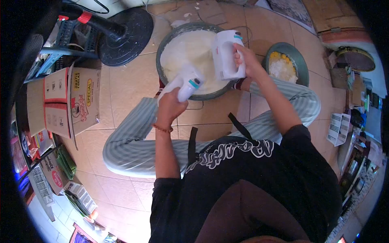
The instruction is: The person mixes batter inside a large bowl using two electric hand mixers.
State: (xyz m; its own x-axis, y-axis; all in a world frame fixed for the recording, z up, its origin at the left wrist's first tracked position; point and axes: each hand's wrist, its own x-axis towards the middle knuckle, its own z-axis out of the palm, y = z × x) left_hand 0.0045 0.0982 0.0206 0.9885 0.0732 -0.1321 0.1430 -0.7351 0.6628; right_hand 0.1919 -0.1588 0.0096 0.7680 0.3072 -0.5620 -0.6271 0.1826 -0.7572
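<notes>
My left hand [173,106] is wrapped round the handle of a white hand mixer [187,83], tilted over the near left side of a large basin [160,67]. A second white hand mixer [225,56] is gripped by my right hand [246,60] over the basin's right side. Pale, creamy batter [186,46] fills much of the basin, which stands on the floor between my feet. The beaters of both mixers are hidden under their bodies or in the batter.
A smaller green bowl [302,67] with egg yolks and white powder stands right of my right hand. A black round stand base [135,30] and an open cardboard box [83,99] are on the left. Tiled floor [109,133] surrounds my crossed legs.
</notes>
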